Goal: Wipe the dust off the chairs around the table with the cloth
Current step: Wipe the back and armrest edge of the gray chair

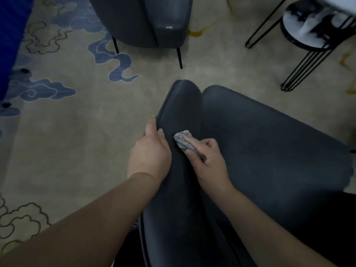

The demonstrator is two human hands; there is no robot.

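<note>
A dark grey padded chair (269, 147) fills the lower right, its armrest running up the middle of the frame. My right hand (209, 160) grips a small crumpled grey cloth (183, 140) and presses it on the armrest's top. My left hand (150, 151) holds the armrest's outer left edge, fingers curled over it, right beside the cloth. A second dark grey chair (146, 20) stands on the carpet at the top centre.
A beige carpet (77, 132) with blue cloud patterns covers the floor. A round table base with black wire legs (308, 54) stands at the top right. A blue object (9, 35) runs along the left edge.
</note>
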